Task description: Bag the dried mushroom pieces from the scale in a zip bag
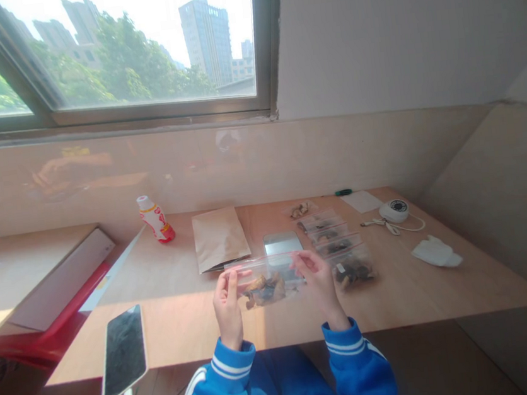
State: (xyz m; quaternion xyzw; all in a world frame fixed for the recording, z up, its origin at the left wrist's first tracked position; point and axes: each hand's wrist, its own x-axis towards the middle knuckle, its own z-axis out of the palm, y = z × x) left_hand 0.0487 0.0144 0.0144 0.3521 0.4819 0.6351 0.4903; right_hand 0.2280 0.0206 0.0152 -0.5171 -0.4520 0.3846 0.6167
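A clear zip bag (267,291) with brown and dark dried pieces in it, perhaps dried mushrooms, is held up over the near part of the table. My left hand (228,300) pinches its left top corner between thumb and fingers. At the right end of the bag's top edge, my right hand (317,279) is closed in a pinch. Just behind the bag lies a flat silver-topped device (282,243), partly covered by it. A brown paper pouch (220,237) lies flat beyond my left hand. Several similar filled zip bags (352,271) lie in an overlapping row beyond my right hand.
On the left stand a red-and-white bottle (156,220) and a phone (123,353) with a white cable, overhanging the front edge. To the right are a white round device (394,210) with a cord, a crumpled tissue (436,251), white paper (362,201) and a green-handled tool (343,193).
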